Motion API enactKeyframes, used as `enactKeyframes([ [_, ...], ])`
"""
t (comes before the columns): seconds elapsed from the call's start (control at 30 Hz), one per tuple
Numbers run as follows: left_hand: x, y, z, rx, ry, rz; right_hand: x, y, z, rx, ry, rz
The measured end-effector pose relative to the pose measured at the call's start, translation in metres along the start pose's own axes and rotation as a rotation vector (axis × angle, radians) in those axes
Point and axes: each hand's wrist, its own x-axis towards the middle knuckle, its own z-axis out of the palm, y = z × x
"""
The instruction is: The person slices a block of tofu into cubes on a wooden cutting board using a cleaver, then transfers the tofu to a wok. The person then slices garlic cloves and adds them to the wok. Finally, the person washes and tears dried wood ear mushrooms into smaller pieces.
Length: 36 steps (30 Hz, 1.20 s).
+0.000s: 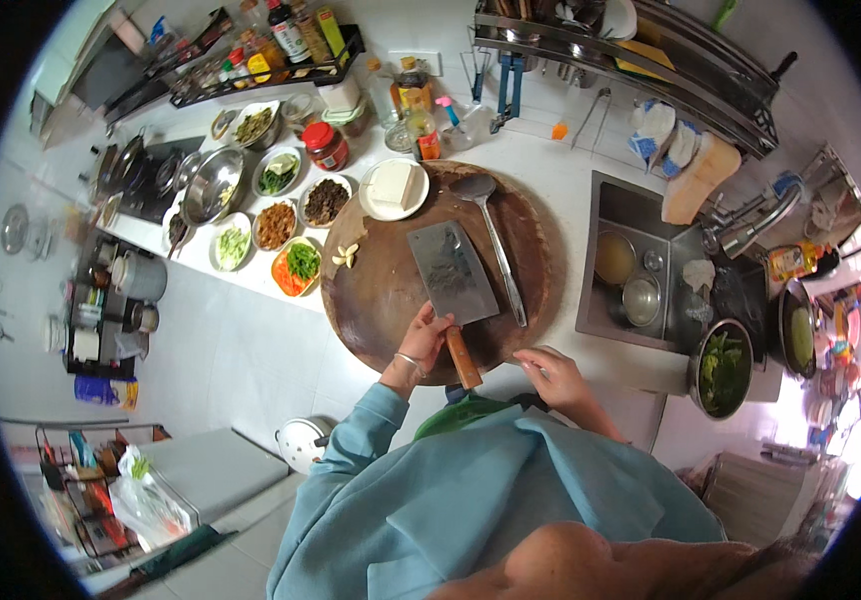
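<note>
My left hand (424, 337) touches the cleaver (451, 271) where its blade meets the wooden handle; how firmly it grips cannot be told. The cleaver lies flat on the round wooden chopping board (370, 322). At the board's near right edge is my right hand (550, 373), holding nothing visible, its fingers loosely bent. A metal ladle or spatula (502, 255) rests to the right of the blade. Several peeled garlic cloves (345, 255) sit towards the board's left edge. A plate (420, 204) with a block of white tofu (391, 185) stands on its far left part.
Left of the board, the counter holds bowls of chopped food, including carrot and greens (295, 267), and a red-lidded jar (324, 146). Bottles stand behind. On the right are a sink (586, 300) with bowls inside and a metal bowl of leafy greens (721, 369).
</note>
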Motion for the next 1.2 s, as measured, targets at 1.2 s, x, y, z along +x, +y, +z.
enactKeyframes([
  [1.2, -0.002, 0.044, 0.022, -0.51, 0.192, 0.369, 0.109, -0.051, 0.076, 0.064, -0.019, -0.372],
])
